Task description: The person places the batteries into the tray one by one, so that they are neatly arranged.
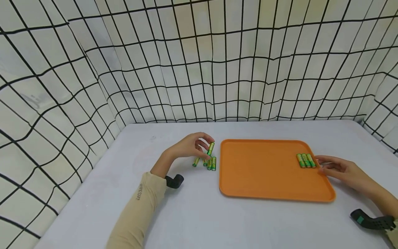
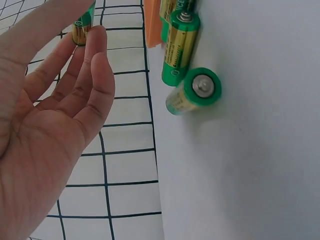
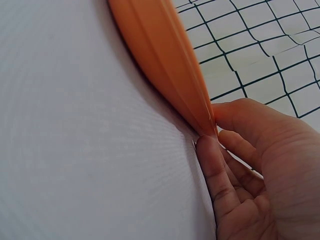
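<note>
My left hand (image 1: 190, 146) pinches a green and yellow battery (image 1: 211, 148) between thumb and fingers, raised over a small group of loose batteries (image 1: 214, 163) on the white table. In the left wrist view the held battery (image 2: 81, 31) is partly hidden by the thumb, while a nearer battery (image 2: 200, 90) lies with its metal tip toward the camera. An orange tray (image 1: 261, 176) lies to the right. Three batteries (image 1: 306, 160) sit side by side near its right edge. There my right hand (image 1: 345, 171) grips the tray's rim (image 3: 200, 107) between thumb and fingers.
A white-covered table (image 1: 192, 218) carries everything. Black netting (image 1: 211, 65) over pale walls encloses its back and sides. Black wrist devices are on both arms, the left one (image 1: 174, 181) close above the table.
</note>
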Motion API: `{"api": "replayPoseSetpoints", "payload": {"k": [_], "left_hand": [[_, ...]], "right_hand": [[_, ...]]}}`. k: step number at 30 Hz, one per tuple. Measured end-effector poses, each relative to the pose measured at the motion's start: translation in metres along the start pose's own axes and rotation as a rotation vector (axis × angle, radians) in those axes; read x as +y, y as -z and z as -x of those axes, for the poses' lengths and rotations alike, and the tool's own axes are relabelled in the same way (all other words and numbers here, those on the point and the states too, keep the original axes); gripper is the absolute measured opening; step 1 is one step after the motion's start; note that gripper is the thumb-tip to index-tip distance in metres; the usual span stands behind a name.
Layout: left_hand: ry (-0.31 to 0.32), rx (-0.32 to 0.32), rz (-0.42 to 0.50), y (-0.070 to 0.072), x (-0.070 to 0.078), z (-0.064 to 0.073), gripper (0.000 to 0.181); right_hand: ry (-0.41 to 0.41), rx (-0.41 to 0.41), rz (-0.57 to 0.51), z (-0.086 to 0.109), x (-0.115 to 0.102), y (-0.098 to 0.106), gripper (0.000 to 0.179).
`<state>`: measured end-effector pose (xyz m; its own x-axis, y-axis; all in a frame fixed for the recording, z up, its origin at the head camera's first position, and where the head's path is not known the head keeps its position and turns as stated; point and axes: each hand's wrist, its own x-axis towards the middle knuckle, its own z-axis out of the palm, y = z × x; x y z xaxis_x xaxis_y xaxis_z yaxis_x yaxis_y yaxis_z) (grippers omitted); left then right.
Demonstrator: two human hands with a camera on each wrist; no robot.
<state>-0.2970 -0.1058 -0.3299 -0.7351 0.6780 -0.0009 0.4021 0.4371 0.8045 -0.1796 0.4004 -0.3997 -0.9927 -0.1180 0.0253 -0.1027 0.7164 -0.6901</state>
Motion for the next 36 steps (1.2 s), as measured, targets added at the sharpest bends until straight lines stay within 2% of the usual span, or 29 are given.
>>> {"api": "replayPoseSetpoints", "payload": {"k": [8,18,22,28,36], "left_hand": [[-0.059,-0.014,-0.006,-0.003,0.012,-0.012,0.053],[-0.129,-0.079,0.023,-0.012,0.021,-0.026,0.052],[-0.148,-0.086,0.03,-0.015,0.026,-0.031,0.051],[-0.184,-0.082,0.06,-0.024,0.038,-0.043,0.051],[-0.225,-0.124,0.09,-0.036,0.049,-0.058,0.051]], "right_hand": [[0.014,-0.012,-0.014,0.003,-0.003,0.003,0.059],[0.006,-0.011,-0.016,0.005,-0.006,0.001,0.059],[0.013,-0.003,-0.017,0.005,-0.006,-0.001,0.057],[0.003,-0.008,-0.015,0.006,-0.007,0.0,0.058],[0.01,0.005,-0.029,0.007,-0.013,-0.005,0.057]]}}
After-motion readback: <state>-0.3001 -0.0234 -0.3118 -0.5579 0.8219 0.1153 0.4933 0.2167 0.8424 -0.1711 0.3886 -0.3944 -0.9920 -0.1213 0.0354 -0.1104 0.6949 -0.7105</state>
